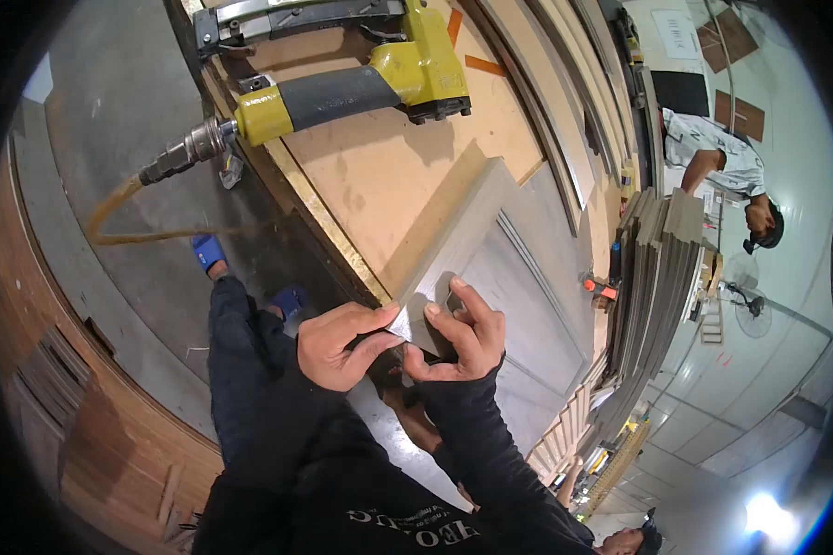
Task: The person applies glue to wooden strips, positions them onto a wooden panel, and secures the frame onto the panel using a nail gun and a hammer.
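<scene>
A grey framed panel (477, 227), resembling a cabinet door, lies tilted on the workbench with one corner toward me. My left hand (342, 347) pinches at that near corner, thumb and index finger closed against its edge. My right hand (463, 335) is beside it, fingers bent over the same corner of the frame, thumb at the near edge. Whether a small piece sits between the fingers is hidden. Beyond the hands, a yellow pneumatic nail gun (421, 65) with a black grip rests on the bench, touched by neither hand.
An air hose (116, 208) runs from the gun over the bench edge. Stacked grey panels (657, 268) and an orange-handled tool (602, 289) are to the right. One person (713, 153) is at the upper right, another (634, 539) at the bottom. Blue footwear (208, 250) shows below the bench.
</scene>
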A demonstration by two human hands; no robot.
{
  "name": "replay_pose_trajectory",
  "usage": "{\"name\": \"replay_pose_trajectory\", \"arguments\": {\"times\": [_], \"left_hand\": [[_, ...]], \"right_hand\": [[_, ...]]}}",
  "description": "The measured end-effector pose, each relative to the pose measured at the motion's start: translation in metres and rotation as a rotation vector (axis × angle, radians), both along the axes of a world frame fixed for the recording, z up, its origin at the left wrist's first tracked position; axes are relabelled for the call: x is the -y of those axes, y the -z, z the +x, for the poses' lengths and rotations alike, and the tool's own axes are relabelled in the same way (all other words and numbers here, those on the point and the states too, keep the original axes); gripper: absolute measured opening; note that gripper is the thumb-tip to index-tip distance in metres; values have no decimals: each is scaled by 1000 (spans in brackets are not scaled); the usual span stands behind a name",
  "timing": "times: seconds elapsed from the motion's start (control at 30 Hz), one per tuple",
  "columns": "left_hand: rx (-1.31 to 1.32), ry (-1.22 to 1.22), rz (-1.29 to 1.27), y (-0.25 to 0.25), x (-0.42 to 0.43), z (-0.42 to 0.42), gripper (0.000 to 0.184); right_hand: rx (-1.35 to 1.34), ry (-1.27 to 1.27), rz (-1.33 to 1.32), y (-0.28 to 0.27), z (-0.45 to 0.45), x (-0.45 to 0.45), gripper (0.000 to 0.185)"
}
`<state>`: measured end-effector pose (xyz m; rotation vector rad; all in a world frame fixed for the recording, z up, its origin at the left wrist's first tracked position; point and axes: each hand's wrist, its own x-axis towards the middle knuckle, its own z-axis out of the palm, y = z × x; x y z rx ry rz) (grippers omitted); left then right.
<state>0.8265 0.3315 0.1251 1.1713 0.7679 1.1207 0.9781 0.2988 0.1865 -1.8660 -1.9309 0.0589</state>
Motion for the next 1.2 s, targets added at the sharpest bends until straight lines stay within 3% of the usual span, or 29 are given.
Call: {"name": "replay_pose_trajectory", "arguments": {"times": [0.13,0.23,0.27,0.3,0.37,0.4,0.47,0.5,0.57,0.73,0.77,0.8,0.83,0.9,0.93,0.97,1.03,1.07,1.1,1.17,1.2], "left_hand": [[-25,2,-9,-7,0,-2,28],[-355,47,258,-48,-22,-28,28],[-480,-44,360,-62,-37,-34,30],[-631,-153,553,-73,-59,-39,36],[-1043,-204,625,-106,-111,-36,56],[-1085,-226,683,-105,-139,-27,60],[-1318,4,650,-77,-180,-6,66],[-1283,-15,695,-55,-192,8,70],[-1126,96,666,-58,-200,3,67],[-515,291,581,-152,-183,-81,59],[-406,424,188,-162,-173,-100,52],[-553,461,267,-168,-172,-126,46],[-455,543,-100,-172,-163,-138,42],[-465,647,-233,-150,-145,-148,50],[-534,585,50,-116,-130,-155,55],[-415,553,117,-95,-121,-154,58],[-265,579,212,-75,-124,-132,53],[-308,867,155,-78,-140,-118,45],[-198,807,2,-64,-135,-109,40],[-363,933,71,-53,-145,-106,39],[-321,923,83,-45,-147,-103,39]], "right_hand": [[14,-8,0,-6,-4,0,43],[-15,-17,18,-10,-2,-1,42],[-15,-12,19,-12,-3,0,41],[-15,-5,17,-13,-3,1,41],[-29,9,3,-14,-2,5,42],[-33,12,0,-16,-3,4,42],[-39,13,7,-18,-4,5,42],[-41,10,20,-18,-3,4,42],[-49,5,27,-19,-4,5,42],[-68,11,-8,-21,1,6,39],[-73,17,-23,-21,0,5,37],[-69,22,-33,-23,-1,4,38],[-72,18,-42,-24,-1,5,38],[-71,13,-46,-21,2,2,38],[-46,19,-63,-20,1,1,39],[-41,30,-83,-19,2,0,39],[-37,46,-136,-19,1,1,40],[-34,42,-142,-19,1,0,41],[-26,43,-155,-17,2,0,42],[-16,41,-177,-15,3,1,44],[-10,45,-199,-14,3,2,48]]}}
